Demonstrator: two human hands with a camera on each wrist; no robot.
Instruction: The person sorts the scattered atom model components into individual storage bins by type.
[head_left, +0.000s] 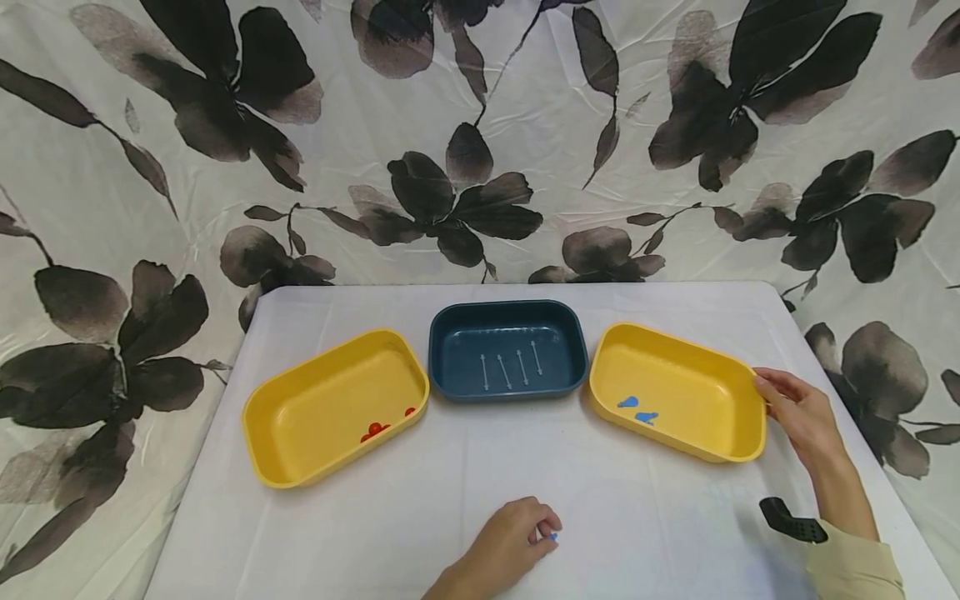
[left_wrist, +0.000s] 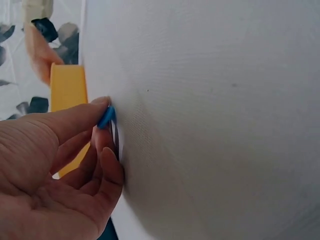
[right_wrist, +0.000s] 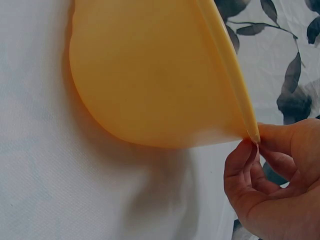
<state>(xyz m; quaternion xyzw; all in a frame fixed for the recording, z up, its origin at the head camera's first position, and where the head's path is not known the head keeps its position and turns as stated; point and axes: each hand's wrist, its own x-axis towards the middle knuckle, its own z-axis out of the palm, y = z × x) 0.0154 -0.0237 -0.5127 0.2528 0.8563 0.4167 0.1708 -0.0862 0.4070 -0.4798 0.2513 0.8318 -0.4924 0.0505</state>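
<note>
Between thumb and forefinger, my left hand (head_left: 504, 543) pinches a small blue piece (left_wrist: 106, 117) low over the front of the table. Most of that piece is hidden by the fingers, so its full shape cannot be told. At the right, my right hand (head_left: 806, 417) grips the outer rim of a yellow tray (head_left: 697, 433), thumb on one side and fingers on the other. Inside this tray lie two blue pieces (head_left: 647, 417), each with a rounded end and a narrower tail.
A dark blue tray (head_left: 510, 392) at the back centre holds several thin grey double-ended rods (head_left: 504, 372). At the left, another yellow tray (head_left: 300, 375) contains several red balls (head_left: 375, 428). White cloth (head_left: 360, 533) covers the table; a floral curtain (head_left: 322, 167) hangs behind.
</note>
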